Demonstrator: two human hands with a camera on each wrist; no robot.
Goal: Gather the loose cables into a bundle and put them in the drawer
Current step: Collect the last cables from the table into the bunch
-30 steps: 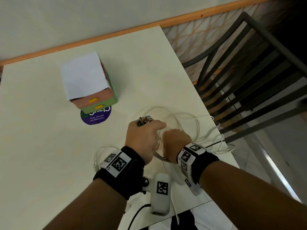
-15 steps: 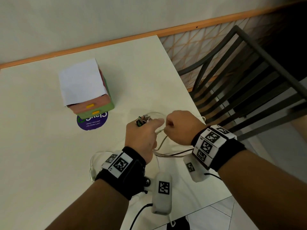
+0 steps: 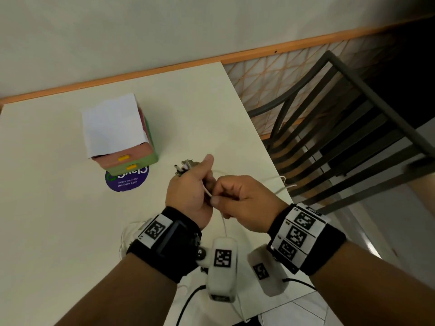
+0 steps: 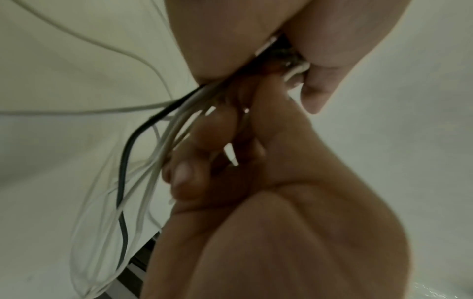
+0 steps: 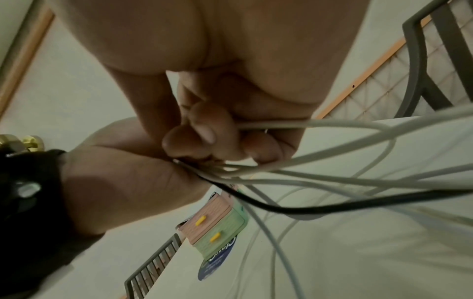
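My left hand grips a bunch of white cables and one black cable above the white table, with metal plug ends sticking out past its knuckles. My right hand is right beside it, fingers curled, pinching a white cable against the bunch. Loops of cable hang from both hands toward the table. The small drawer box, pink over green with yellow handles, stands to the left with both drawers closed and a white sheet on top.
A purple round sticker lies under the drawer box. A dark metal chair stands just past the table's right edge. A loose cable loop lies on the table near my left wrist.
Both hands have lifted off the table and come together. The loops that lay spread on the table at the right have been drawn up into the hands.
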